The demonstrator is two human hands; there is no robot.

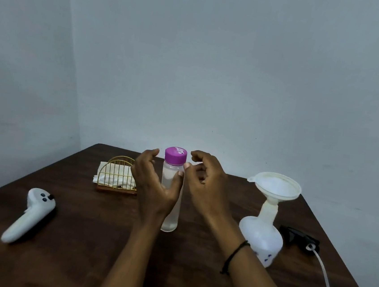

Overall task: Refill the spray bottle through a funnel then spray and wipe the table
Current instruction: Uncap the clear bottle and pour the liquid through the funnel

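Note:
A clear water bottle [171,211] with a purple cap [175,156] stands upright at the table's middle. My left hand [153,186] cups its left side, thumb resting on the front, fingers curled apart from the cap. My right hand [205,182] hovers just right of the cap with loosely curled fingers, holding nothing. At the right stands the white translucent spray bottle [261,237] with a white funnel [275,186] seated in its open neck. Its black spray head [300,239] with a white tube [326,277] lies on the table beside it.
A white cloth [112,174] sits in a gold wire holder [120,168] behind my left hand. A white handheld controller [29,214] lies at the left on the dark wooden table [85,237]. Grey walls close in behind and at the left.

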